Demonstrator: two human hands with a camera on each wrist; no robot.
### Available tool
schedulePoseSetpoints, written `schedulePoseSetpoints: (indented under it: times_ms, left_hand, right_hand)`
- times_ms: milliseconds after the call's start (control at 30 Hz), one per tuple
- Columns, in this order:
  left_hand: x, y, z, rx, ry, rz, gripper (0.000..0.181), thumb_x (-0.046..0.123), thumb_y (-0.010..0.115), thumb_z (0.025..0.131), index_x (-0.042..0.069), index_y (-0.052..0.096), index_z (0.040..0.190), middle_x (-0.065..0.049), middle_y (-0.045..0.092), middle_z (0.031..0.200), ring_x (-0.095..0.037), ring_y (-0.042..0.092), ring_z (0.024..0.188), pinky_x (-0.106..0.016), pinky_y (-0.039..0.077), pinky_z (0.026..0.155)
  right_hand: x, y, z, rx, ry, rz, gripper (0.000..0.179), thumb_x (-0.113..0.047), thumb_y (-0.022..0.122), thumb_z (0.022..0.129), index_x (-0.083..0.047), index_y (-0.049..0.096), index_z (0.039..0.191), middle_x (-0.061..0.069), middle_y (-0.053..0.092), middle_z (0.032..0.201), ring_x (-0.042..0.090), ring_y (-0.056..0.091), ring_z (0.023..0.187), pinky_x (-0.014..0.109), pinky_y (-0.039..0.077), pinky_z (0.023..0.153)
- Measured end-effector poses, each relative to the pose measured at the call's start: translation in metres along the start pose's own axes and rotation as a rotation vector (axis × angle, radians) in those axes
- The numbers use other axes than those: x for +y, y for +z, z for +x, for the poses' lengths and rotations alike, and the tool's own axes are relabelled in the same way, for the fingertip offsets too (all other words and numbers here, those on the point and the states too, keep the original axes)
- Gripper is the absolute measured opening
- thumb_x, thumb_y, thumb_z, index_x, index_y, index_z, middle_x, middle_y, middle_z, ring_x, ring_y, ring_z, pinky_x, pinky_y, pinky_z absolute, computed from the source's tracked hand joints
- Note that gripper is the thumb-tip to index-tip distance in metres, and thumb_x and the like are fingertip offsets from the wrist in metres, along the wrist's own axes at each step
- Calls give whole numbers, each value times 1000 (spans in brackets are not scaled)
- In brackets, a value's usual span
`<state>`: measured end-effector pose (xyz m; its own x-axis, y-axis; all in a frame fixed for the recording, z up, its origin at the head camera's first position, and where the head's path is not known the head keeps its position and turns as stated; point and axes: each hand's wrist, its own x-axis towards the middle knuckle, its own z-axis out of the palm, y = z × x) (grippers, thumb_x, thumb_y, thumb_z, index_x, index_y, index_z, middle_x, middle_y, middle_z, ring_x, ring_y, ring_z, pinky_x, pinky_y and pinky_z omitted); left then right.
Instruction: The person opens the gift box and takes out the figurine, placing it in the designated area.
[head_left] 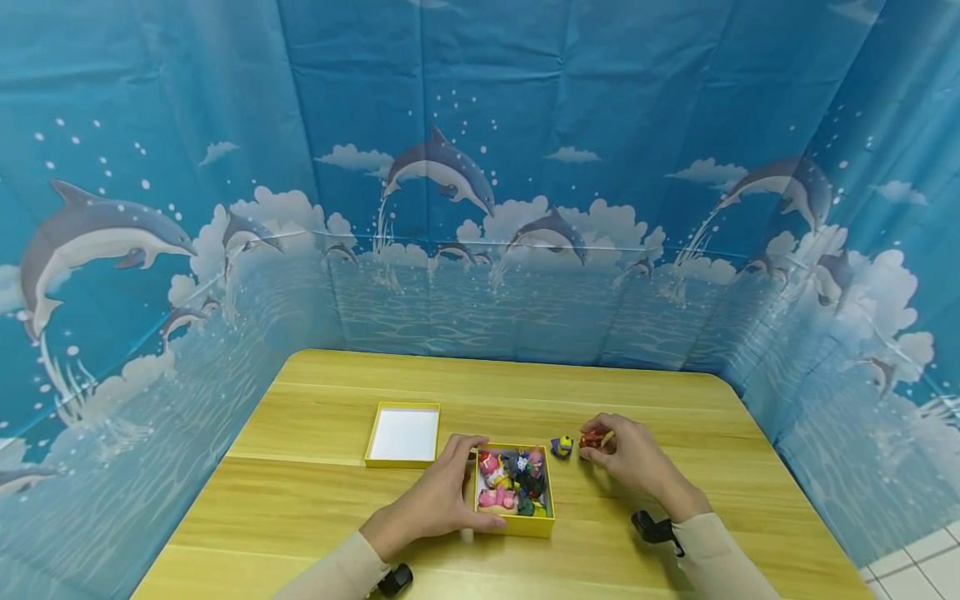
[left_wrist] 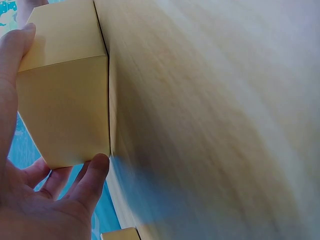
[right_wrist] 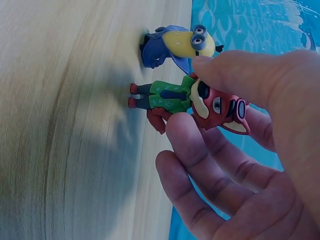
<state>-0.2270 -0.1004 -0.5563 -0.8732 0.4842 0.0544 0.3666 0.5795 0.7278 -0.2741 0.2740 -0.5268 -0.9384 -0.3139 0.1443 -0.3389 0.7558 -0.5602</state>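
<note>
My left hand (head_left: 438,500) holds a small yellow box (head_left: 525,527), the thumb at its near edge and the fingers round the far left corner. Several toy figures (head_left: 497,498) crowd the box, pink, red, dark and green ones among them. To the right of it, my right hand (head_left: 633,457) pinches a fox figurine (right_wrist: 172,97) by the head between thumb and fingers. The fox wears a green shirt and dark tie; it is upright, feet close to the table top. Right beside it stands a yellow Minion figurine (right_wrist: 177,45) in a blue-purple outfit.
A shallow yellow box lid (head_left: 405,433) lies with its white inside up, left of and behind the box. Everything rests on a wood-grain table (head_left: 300,500). A blue dolphin-print curtain (head_left: 480,308) hangs along the table's back and sides.
</note>
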Motion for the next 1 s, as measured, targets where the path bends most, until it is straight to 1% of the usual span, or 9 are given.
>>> schedulePoseSetpoints:
  times_ms: [167, 333, 500, 667, 733, 867, 1000]
  left_hand:
    - [0, 0, 0, 0, 1, -6, 127, 76, 96, 84, 19, 35, 180, -6, 46, 172, -25, 64, 148, -55, 58, 124]
    - [-1, 1, 1, 7, 2, -3, 128, 76, 97, 83, 19, 35, 179, -7, 46, 172, -26, 64, 149, -55, 58, 125]
    - [-3, 2, 1, 8, 5, -6, 128, 76, 97, 83, 19, 35, 179, -6, 47, 171, -25, 64, 148, -54, 58, 125]
    - [-2, 1, 1, 7, 1, -11, 128, 76, 97, 83, 19, 35, 179, -6, 47, 171, -25, 64, 148, -54, 58, 125]
    - [-2, 1, 1, 6, -1, -13, 128, 76, 97, 83, 19, 35, 179, -6, 46, 172, -26, 64, 149, -54, 58, 125]
    - [-1, 1, 0, 5, -1, -11, 128, 77, 97, 84, 19, 35, 180, -7, 45, 173, -27, 63, 151, -55, 58, 125]
    - [-1, 1, 0, 5, 1, -8, 128, 77, 96, 84, 19, 35, 180, -7, 45, 173, -27, 63, 151, -55, 58, 125]
  right_hand:
    - [-1, 1, 0, 14, 20, -29, 23, -21, 91, 105, -10, 81, 123, 3, 81, 113, 12, 72, 89, 29, 62, 78]
    - [-1, 0, 1, 17, 33, -42, 25, -22, 91, 105, -11, 81, 125, 6, 81, 113, 13, 72, 88, 30, 62, 78]
    - [-2, -1, 1, 8, 50, -45, 31, -25, 90, 105, -10, 80, 131, 9, 82, 118, 13, 72, 89, 32, 62, 79]
    - [-5, -2, -2, 22, 43, -56, 37, -27, 91, 105, -8, 80, 134, 12, 81, 121, 13, 73, 89, 36, 63, 79]
    - [-6, -3, -3, 32, 28, -72, 39, -28, 91, 105, -7, 80, 136, 13, 80, 122, 13, 72, 88, 36, 63, 79]
    - [-7, -5, -4, 58, 18, -112, 42, -28, 91, 105, -6, 79, 139, 15, 78, 126, 11, 68, 86, 34, 61, 78]
    - [-12, -9, -6, 82, 11, -126, 43, -26, 91, 105, -6, 79, 141, 15, 76, 129, 9, 62, 81, 29, 56, 73]
